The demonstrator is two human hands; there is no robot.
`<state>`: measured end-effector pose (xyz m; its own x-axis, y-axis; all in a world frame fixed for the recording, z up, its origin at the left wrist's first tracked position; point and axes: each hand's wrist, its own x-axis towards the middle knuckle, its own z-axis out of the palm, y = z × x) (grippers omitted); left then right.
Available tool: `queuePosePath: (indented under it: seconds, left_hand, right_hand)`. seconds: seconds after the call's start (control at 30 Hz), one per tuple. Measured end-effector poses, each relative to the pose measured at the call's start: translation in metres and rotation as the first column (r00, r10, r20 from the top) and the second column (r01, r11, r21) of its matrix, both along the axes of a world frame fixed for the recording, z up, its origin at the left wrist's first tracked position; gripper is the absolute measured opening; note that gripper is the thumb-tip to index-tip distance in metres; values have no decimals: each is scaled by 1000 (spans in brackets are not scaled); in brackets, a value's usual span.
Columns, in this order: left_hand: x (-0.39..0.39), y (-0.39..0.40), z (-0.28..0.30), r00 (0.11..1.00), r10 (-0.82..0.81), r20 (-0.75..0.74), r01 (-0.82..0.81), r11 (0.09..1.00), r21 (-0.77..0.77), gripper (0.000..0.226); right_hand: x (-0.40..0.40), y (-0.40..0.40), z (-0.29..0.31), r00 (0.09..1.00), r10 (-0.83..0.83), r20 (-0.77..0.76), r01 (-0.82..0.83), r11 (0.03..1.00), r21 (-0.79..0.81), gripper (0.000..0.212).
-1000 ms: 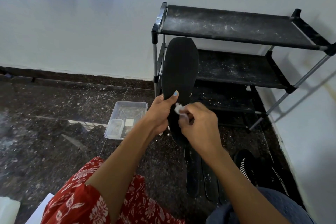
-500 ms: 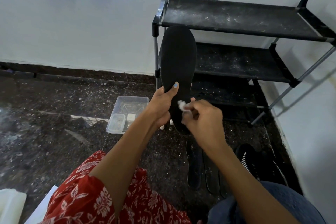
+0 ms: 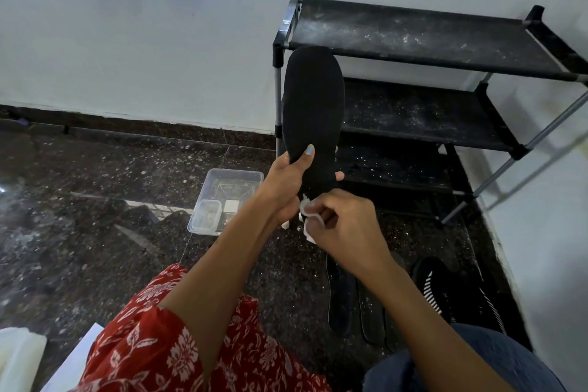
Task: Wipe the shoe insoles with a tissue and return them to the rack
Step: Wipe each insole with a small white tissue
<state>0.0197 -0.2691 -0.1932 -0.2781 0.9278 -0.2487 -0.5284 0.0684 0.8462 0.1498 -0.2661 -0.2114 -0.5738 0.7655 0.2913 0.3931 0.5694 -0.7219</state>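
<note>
My left hand (image 3: pixel 288 184) grips a black insole (image 3: pixel 313 111) near its heel and holds it upright in front of the black shoe rack (image 3: pixel 413 35). The thumb lies across the insole's face, fingers wrapped behind. My right hand (image 3: pixel 345 226) pinches a small white tissue (image 3: pixel 307 210) against the insole's lower end. Two more dark insoles (image 3: pixel 353 299) lie flat on the floor under my right forearm. The rack's shelves are dusty and bare.
A clear plastic box (image 3: pixel 230 197) with a smaller tub inside sits on the dark speckled floor left of my hands. A black shoe with white stripes (image 3: pixel 451 293) lies by the right wall. White objects (image 3: pixel 19 356) sit at bottom left.
My right hand with the tissue has slid down from the insole's middle to its heel end. The left hand keeps the same grip.
</note>
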Motion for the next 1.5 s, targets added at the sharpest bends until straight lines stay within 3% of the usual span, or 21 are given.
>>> queuePosePath:
  seconds: [0.13, 0.17, 0.3, 0.43, 0.6, 0.73, 0.87, 1.0, 1.07, 1.2, 1.27, 1.33, 1.4, 1.5]
  left_hand:
    - [-1, 0, 2, 1000, -11, -5, 11, 1000, 11, 36]
    - [-1, 0, 2, 1000, -13, -8, 13, 1000, 10, 36]
    - [-1, 0, -1, 1000, -12, -1, 12, 1000, 11, 34]
    - [-1, 0, 0, 1000, -16, -15, 16, 1000, 15, 35]
    - [-1, -1, 2, 1000, -20, 9, 19, 1000, 21, 31]
    - [-3, -2, 3, 1000, -19, -3, 19, 999, 29, 37]
    - [-3, -1, 3, 1000, -11, -8, 11, 1000, 25, 37]
    - [-5, -1, 3, 1000, -2, 17, 2, 1000, 25, 36]
    - [-6, -1, 3, 1000, 10, 30, -10, 1000, 26, 36]
    - [-5, 0, 2, 1000, 11, 11, -11, 1000, 23, 35]
    - [-6, 0, 2, 1000, 11, 9, -11, 1000, 24, 35]
    - [-6, 1, 3, 1000, 14, 11, -14, 1000, 26, 34]
    - [-4, 2, 3, 1000, 1, 1, -1, 999, 32, 33]
    - [0, 3, 2, 999, -41, -17, 42, 999, 29, 30]
  right_hand:
    - [4, 12, -1, 967, -252, -32, 253, 967, 29, 17]
    - [4, 13, 0, 966, -255, -39, 256, 966, 30, 17]
    - [1, -1, 1, 999, -10, 45, 10, 1000, 0, 16]
    - [6, 12, 1, 967, -254, 5, 253, 967, 20, 17]
    - [4, -5, 5, 988, -42, 150, 49, 998, -41, 14]
    - [13, 9, 6, 938, -257, 231, 249, 966, 62, 14]
    - [7, -2, 7, 960, -16, 280, 33, 998, -54, 16]
    - [10, 7, 6, 935, -211, 284, 209, 977, 37, 15]
    - [9, 6, 9, 949, -123, 290, 122, 992, 19, 17]
    - [7, -2, 18, 901, 249, 354, -148, 946, -290, 9]
    - [10, 4, 24, 937, 225, 267, -141, 943, -301, 9]
    - [12, 9, 29, 999, 44, 27, -36, 971, -237, 12]
    - [12, 13, 27, 978, -124, -165, 101, 984, -144, 7]
    - [5, 13, 17, 975, -192, -115, 192, 981, -7, 18]
